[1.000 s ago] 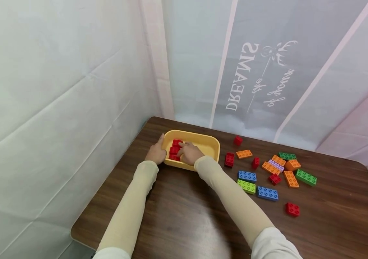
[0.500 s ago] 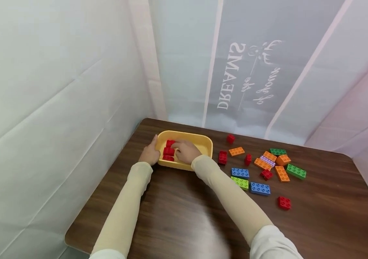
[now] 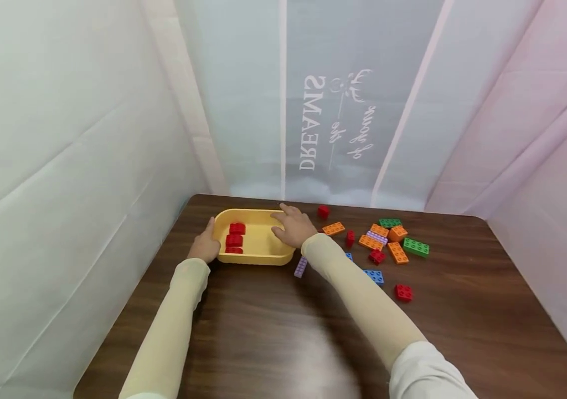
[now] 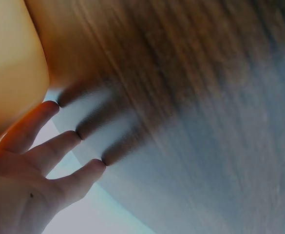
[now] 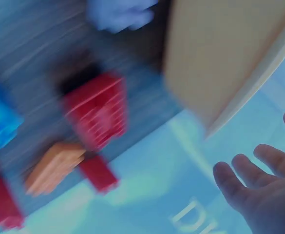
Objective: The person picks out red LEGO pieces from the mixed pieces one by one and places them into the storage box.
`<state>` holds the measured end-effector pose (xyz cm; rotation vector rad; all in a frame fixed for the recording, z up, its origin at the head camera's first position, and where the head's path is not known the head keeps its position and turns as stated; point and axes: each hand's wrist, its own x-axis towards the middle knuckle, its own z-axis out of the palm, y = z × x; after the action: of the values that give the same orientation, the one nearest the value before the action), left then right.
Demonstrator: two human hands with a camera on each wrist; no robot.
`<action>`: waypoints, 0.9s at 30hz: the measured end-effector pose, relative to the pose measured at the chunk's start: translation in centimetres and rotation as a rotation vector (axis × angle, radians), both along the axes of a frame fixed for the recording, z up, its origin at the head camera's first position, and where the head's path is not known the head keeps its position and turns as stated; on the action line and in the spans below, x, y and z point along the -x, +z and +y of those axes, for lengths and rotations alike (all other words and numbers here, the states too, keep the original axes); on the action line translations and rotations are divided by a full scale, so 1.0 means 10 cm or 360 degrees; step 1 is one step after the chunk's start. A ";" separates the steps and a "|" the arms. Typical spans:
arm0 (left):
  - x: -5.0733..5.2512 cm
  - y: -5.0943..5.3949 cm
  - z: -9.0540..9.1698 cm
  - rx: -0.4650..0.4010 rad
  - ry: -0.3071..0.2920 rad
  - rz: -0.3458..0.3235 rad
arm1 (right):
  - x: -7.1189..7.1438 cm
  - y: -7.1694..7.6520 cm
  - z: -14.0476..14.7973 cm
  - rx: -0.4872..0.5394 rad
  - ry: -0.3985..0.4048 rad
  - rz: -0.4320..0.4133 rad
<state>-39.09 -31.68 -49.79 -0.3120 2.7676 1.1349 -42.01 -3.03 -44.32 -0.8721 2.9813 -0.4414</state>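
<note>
A yellow tray (image 3: pixel 263 259) holds three red bricks (image 3: pixel 234 240) in a column near its left end. My left hand (image 3: pixel 204 247) is against the tray's left end; in the left wrist view its fingers (image 4: pixel 54 153) are spread beside the tray (image 4: pixel 15 63), tips down on the table. Over the tray's right rim, my right hand (image 3: pixel 295 227) holds nothing, its fingers spread. The right wrist view has that hand (image 5: pixel 266 190) beside the tray wall (image 5: pixel 215 53); whether it touches the rim, I cannot tell.
A purple brick (image 3: pixel 300 267) lies by the tray's right end. Farther right are orange (image 3: pixel 398 252), green (image 3: pixel 416 247), blue (image 3: pixel 374 276) and red bricks (image 3: pixel 403 292), some partly behind my right forearm. A printed curtain (image 3: pixel 243 111) hangs behind the table.
My right hand has moved right, from beside the red bricks to the tray's right rim, and its fingers have spread. My left hand stays at the left end. The head view has turned right.
</note>
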 end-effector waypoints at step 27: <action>-0.05 0.02 -0.04 0.0106 -0.0150 0.0009 | -0.46 -0.37 2.32 0.0016 -0.0584 -0.0201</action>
<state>-38.59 -32.04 -49.59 -0.1833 2.7968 1.0254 -37.39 20.17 -48.01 -0.2784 3.0197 -0.4938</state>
